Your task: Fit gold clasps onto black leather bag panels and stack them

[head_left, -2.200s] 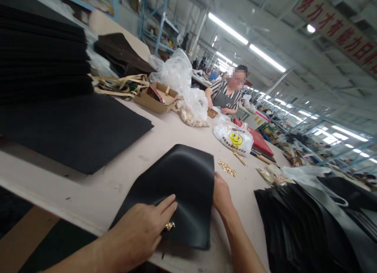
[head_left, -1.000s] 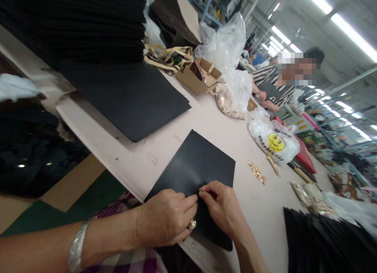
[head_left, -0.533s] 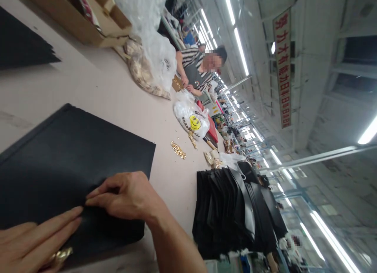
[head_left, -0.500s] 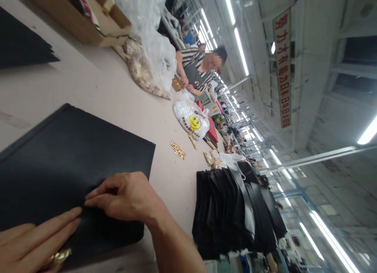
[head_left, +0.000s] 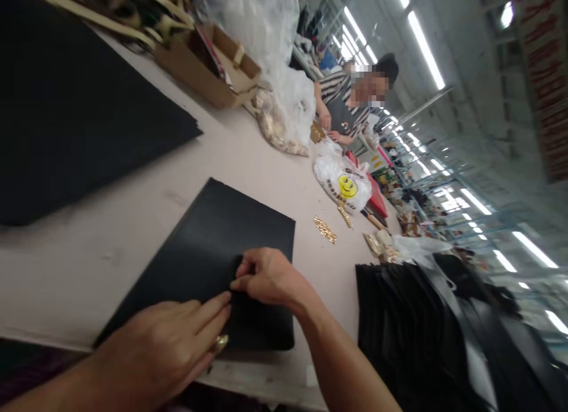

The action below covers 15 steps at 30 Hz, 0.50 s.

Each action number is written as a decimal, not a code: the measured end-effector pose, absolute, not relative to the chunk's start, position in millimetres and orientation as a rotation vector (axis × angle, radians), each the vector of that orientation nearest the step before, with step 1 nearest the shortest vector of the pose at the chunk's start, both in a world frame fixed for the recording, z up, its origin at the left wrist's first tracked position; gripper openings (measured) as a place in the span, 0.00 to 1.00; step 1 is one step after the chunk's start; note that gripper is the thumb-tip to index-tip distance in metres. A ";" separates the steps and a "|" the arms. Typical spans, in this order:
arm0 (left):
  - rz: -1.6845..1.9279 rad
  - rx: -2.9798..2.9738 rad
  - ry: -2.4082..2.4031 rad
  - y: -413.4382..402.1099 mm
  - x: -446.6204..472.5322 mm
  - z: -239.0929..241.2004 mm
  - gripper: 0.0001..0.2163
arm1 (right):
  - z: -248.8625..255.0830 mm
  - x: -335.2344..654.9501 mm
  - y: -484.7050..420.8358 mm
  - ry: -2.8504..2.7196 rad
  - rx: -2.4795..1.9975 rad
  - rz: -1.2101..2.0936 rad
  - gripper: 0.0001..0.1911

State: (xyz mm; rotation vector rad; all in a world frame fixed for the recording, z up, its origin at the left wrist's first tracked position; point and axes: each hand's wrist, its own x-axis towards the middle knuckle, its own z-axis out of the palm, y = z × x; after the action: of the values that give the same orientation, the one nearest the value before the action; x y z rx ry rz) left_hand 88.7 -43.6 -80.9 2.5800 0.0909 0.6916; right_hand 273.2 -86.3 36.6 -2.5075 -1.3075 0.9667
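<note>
"Head view: where's the black leather-like panel [head_left: 199,234]?"
"Lower centre of the frame, flat on the pale table [head_left: 248,157]."
"And the fingers?"
"The left hand [head_left: 173,338] rests on it, fingers stretched out. The right hand [head_left: 270,276] has thumb and fingertips bunched against it; whether they grip anything, I can't tell. Gold-coloured pieces [head_left: 325,229] lie right of centre."

Left hand [head_left: 173,341]: chunky gold ring [head_left: 220,343], rounded, glinting from where I stand. Right hand [head_left: 268,276] bare. Forearms [head_left: 346,353] bare behind both hands. Purple clothing [head_left: 38,373], dim, left of left wrist; pattern too dark to make out.
</note>
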 end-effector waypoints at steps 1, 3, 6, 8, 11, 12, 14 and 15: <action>0.668 2.674 0.014 -38.6 81.1 -69.5 0.17 | 33.8 273.4 -86.0 -1.289 -2.510 0.955 0.06; 0.622 2.777 -0.044 -33.9 78.9 -51.4 0.16 | 31.0 272.0 -86.8 -1.266 -2.504 0.919 0.06; 0.546 2.780 0.005 -33.0 86.3 -38.2 0.13 | 37.7 262.8 -97.2 -1.236 -2.422 0.808 0.05; 0.505 2.731 0.052 -32.5 88.6 -33.4 0.11 | 49.7 251.1 -114.9 -1.215 -2.297 0.581 0.02; 0.513 2.590 0.147 -32.1 87.6 -22.4 0.10 | 72.7 228.6 -157.9 -1.050 -2.176 0.355 0.09; 0.520 2.530 0.184 -33.0 87.4 -17.8 0.10 | 79.4 220.7 -173.9 -0.976 -2.189 0.412 0.13; 0.537 2.417 0.227 -37.3 89.0 -10.3 0.09 | 87.2 205.3 -201.6 -0.847 -2.248 0.598 0.18; 0.571 2.382 0.225 -40.9 91.1 -9.0 0.09 | 87.4 198.4 -211.4 -0.791 -2.263 0.645 0.18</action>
State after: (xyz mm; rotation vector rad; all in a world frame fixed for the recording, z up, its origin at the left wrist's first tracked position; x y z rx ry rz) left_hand 91.1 -40.9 -9.0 2.3824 0.2253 0.5708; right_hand 198.4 -211.4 87.4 -2.2631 -0.7910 0.6451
